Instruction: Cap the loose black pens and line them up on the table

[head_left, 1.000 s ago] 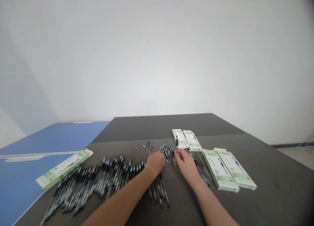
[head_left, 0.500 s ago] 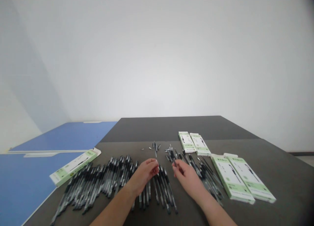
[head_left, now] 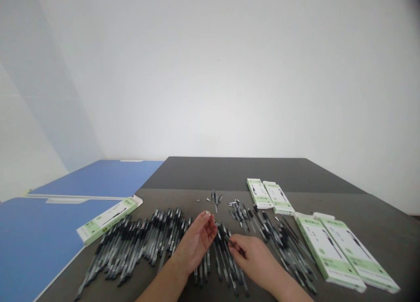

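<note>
My left hand [head_left: 197,240] is raised over the middle of the table, palm turned inward. Its thumb and fingers pinch together on something too small to make out. To its right, my right hand [head_left: 256,257] grips a dark, slim pen part [head_left: 228,239] between thumb and fingertips, its tip pointing up and left. The two hands are apart. Beneath and between them lies a group of clear-barrelled pens [head_left: 226,269] with black ends. Several loose pen parts [head_left: 240,212] are scattered just beyond the right hand.
A wide row of pens [head_left: 131,249] spreads out at the left, with a green-and-white box [head_left: 108,219] behind it. More pens and slim rods [head_left: 285,245] lie at the right. Green-and-white boxes [head_left: 331,249] stand beyond them, and others [head_left: 260,192] farther back. Small pieces [head_left: 215,199] lie at the centre.
The camera view has shifted slightly, so the table things sit farther right. My right hand has come down and nearer to me with the dark pen part. My left hand has turned its palm more into view.
</note>
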### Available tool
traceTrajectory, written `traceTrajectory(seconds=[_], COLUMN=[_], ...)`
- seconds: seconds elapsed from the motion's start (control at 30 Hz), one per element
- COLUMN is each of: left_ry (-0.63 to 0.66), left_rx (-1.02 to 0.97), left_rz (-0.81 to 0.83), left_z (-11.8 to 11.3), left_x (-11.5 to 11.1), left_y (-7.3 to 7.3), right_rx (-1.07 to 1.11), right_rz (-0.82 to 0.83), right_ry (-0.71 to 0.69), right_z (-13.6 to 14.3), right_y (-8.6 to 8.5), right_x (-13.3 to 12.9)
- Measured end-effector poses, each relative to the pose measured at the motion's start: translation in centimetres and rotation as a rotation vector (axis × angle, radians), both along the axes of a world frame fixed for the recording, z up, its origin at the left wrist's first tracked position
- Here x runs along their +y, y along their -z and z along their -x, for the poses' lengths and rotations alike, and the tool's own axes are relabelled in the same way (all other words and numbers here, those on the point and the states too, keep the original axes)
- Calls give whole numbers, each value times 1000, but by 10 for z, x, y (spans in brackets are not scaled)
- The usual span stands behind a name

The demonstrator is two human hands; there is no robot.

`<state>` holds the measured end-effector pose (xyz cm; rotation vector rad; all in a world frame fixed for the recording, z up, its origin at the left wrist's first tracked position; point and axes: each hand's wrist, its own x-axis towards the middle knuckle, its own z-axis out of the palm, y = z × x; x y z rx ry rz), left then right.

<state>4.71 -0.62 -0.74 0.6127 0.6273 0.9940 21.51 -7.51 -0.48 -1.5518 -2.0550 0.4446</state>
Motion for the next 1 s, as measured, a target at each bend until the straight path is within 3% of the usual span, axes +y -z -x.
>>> traceTrajectory(seconds=[0.17,0.37,0.5,0.63,0.73,0.9,1.0], left_ry=[13,-46,-84,-80,-73,-51,-82], left_rx=[33,228,351,337,343,352,395], left_rz=[-58,-242,-328,-313,-317,-375,-374], left_z=[-5,-11,-8,-5,-4,-6,-7], left_x=[-5,-10,-9,-6,-6,-7,-8], left_y=[2,-1,-3,-2,-1,0,1], right_rx=[-13,29,311,801,1002,1199,1112], right_rz=[3,-12,17,268,369,564,395], right_ry=[6,-3,-13,-3,20,-37,54], right_z=[0,-4,-2,1,0,-3,-2], right_y=[1,2,7,7,5,5,4], right_x=[1,1,3,5,4,3,7])
